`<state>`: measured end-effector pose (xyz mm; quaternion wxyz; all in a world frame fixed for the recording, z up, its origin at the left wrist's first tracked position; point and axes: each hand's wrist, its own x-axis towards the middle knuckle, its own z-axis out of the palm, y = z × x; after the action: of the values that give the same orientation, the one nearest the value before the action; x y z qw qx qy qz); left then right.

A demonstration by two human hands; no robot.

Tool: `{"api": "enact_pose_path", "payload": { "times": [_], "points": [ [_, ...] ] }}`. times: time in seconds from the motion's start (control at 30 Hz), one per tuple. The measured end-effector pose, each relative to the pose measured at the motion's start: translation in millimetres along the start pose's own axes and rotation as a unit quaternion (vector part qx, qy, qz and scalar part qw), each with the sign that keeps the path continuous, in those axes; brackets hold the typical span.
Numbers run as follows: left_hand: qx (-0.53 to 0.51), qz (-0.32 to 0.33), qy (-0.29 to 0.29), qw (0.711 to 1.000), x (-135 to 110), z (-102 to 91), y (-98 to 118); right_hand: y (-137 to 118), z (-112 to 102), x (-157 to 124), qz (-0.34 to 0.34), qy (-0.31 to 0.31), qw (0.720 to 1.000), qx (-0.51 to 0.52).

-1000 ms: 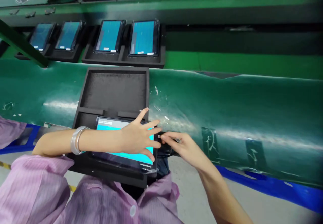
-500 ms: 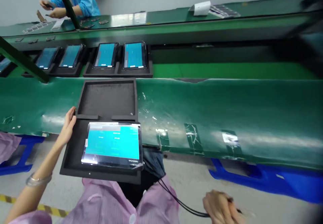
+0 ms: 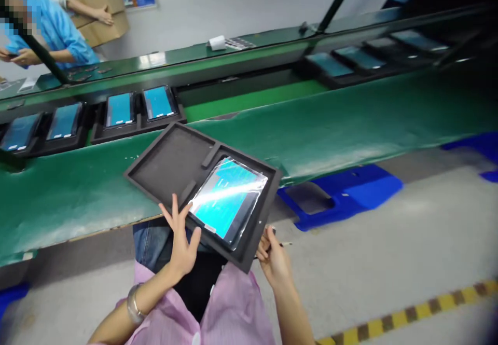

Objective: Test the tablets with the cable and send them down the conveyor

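A black foam tray (image 3: 155,189) with two compartments lies turned at an angle, its near right corner jutting past the bench edge. In its right compartment sits a tablet (image 3: 229,199) with a lit blue screen and clear film; the left compartment holds nothing. My left hand (image 3: 184,244) is open, fingers spread, at the tray's near side close to the tablet's lower left corner. My right hand (image 3: 274,257) is closed beside the tray's right corner, with a thin dark cable (image 3: 286,244) in its fingers, its light tip sticking out. Most of the cable is hidden.
Behind the green bench (image 3: 330,127), a lower green line carries more trays with tablets (image 3: 120,109) at left and right (image 3: 360,57). Across it, a co-worker in blue (image 3: 66,33) handles a small item; another person's arm is by a cardboard box (image 3: 103,18). Blue stools (image 3: 342,189) stand below.
The tray has turned and the tablet now lies inside its compartment. My left hand left the tray's side edge and spread open; my right hand came in to the tray with the cable. My view shifted right.
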<state>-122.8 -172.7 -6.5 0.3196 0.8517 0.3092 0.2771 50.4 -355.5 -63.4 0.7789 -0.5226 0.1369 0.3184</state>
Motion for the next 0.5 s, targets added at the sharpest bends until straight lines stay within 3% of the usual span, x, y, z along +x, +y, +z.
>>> {"api": "enact_pose_path", "payload": {
  "times": [0.07, 0.13, 0.23, 0.33, 0.4, 0.5],
  "points": [
    [-0.002, 0.066, -0.082, 0.994, 1, -8.8, -2, -2, -2, -5, -0.016, 0.021, 1.000, 0.009],
    [0.047, 0.131, -0.123, 0.982, 15, -27.6, -21, -8, -4, -10, -0.025, 0.022, 0.999, 0.016],
    [0.202, 0.199, -0.080, 0.956, 55, -55.9, -65, -18, -6, -14, -0.028, -0.006, 0.999, 0.024],
    [0.247, 0.319, -0.082, 0.911, 96, -68.8, -90, -22, -7, -10, -0.041, -0.002, 0.998, 0.044],
    [0.243, 0.386, -0.126, 0.881, 114, -65.8, -85, -21, -12, -2, -0.062, 0.032, 0.995, 0.069],
    [0.235, 0.456, -0.194, 0.836, 131, -44.0, -56, -15, -26, 13, -0.101, 0.098, 0.983, 0.118]
  ]
}}
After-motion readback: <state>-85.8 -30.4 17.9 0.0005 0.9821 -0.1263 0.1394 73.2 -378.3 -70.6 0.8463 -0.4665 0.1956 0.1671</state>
